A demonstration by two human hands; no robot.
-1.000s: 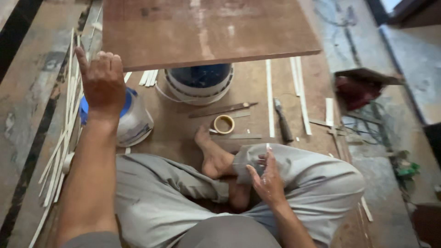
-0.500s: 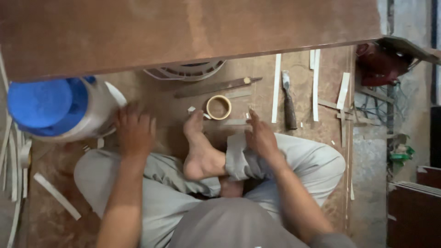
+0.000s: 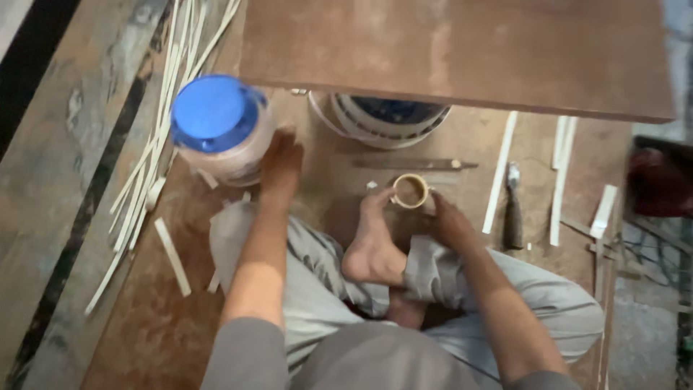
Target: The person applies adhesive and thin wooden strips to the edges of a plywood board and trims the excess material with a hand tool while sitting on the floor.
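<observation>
I sit cross-legged on a brown floor. My left hand [image 3: 280, 167] rests open on the floor, fingertips touching the side of a clear plastic jar with a blue lid [image 3: 219, 123]. My right hand [image 3: 449, 220] lies beside my bare foot [image 3: 372, 242], its fingers right next to a small roll of tan tape [image 3: 411, 191]; whether it grips the roll I cannot tell. A dark-handled knife [image 3: 512, 209] lies to the right of that hand.
A brown board [image 3: 462, 50] overhangs a white bucket [image 3: 379, 119] ahead. Several thin pale strips [image 3: 155, 159] lie at the left, more strips [image 3: 500, 173] at the right. A flat dark blade [image 3: 415, 164] lies beyond the tape. A red object [image 3: 660, 184] sits far right.
My left hand came down from the air to the floor by the blue-lidded jar. My right hand moved off my knee forward to the tape roll. The view shifted.
</observation>
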